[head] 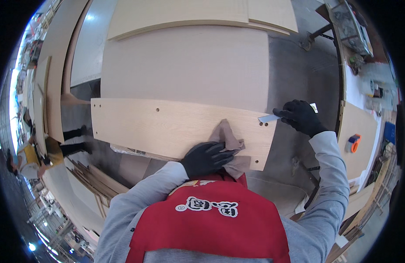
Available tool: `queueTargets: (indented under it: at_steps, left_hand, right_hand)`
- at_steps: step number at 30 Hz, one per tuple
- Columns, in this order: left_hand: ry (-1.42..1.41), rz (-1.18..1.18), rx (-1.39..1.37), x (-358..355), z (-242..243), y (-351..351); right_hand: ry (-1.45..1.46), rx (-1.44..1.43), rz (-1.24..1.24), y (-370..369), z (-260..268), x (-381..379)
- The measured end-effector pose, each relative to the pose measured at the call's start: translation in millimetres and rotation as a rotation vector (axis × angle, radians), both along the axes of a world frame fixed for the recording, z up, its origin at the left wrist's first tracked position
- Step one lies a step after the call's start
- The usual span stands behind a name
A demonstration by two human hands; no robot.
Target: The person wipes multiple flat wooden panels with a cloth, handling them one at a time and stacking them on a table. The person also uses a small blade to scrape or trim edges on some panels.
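Note:
A light wood-grain panel (140,125) with several round holes lies across in front of me. My left hand (207,159), in a black glove, rests at the panel's near edge on a crumpled brownish cloth (226,134); whether its fingers grip the cloth is hard to tell. My right hand (297,116), also gloved in black, holds a flat pale strip or blade (268,118) over the panel's right end, close to two of the holes. A small shiny piece (313,107) shows at the far side of this hand.
Beyond the panel lies a large pale board (186,65), with stacked boards (179,13) behind. On the right, a workbench (357,128) bears an orange and blue tape roll (354,143) and containers. A co-worker (35,159) stands at the far left near long boards (54,85).

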State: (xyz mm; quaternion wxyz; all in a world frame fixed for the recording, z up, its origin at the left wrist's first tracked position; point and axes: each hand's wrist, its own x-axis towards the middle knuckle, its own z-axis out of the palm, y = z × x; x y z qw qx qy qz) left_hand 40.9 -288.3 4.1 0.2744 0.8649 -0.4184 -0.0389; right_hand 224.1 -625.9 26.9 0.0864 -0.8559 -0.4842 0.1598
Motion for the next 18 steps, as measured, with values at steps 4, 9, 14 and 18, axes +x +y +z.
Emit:
queueTargets:
  at_steps: [4,9,14,18]
  left_hand:
    - [-0.09,0.132,0.091,-14.0,4.8,43.8]
    - [-0.132,0.308,0.104,-35.2,-0.7,91.2]
    - [-0.179,0.396,0.107,-47.0,-6.4,147.4]
    - [-0.223,0.609,0.144,-62.6,-7.5,212.2]
  right_hand:
    - [0.026,-0.024,0.142,30.4,1.2,16.7]
    - [0.045,0.168,0.291,127.7,-5.3,31.9]
    - [0.033,0.042,0.377,269.9,-6.2,39.6]
    - [0.031,0.047,0.39,401.3,-7.6,39.2]
